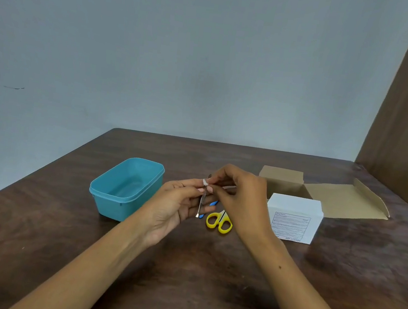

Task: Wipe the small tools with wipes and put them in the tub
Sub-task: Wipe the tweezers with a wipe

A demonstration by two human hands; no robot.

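Grey wall, brown surface (207, 283). Teal tub (126, 188), left of centre, nothing visible inside. Left hand (178, 205) pinching slim metal tool (201, 203) mid-shaft. Right hand (238, 197) pinching white wipe (205, 181) at its top. Tool likely light, stiff, slippery; best held mid-shaft.

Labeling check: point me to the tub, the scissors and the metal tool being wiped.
tub (105, 195): head view, on its near-left outer wall.
scissors (224, 227): head view, on the right yellow handle loop.
metal tool (200, 206): head view, on the shaft below the left hand's fingertips.
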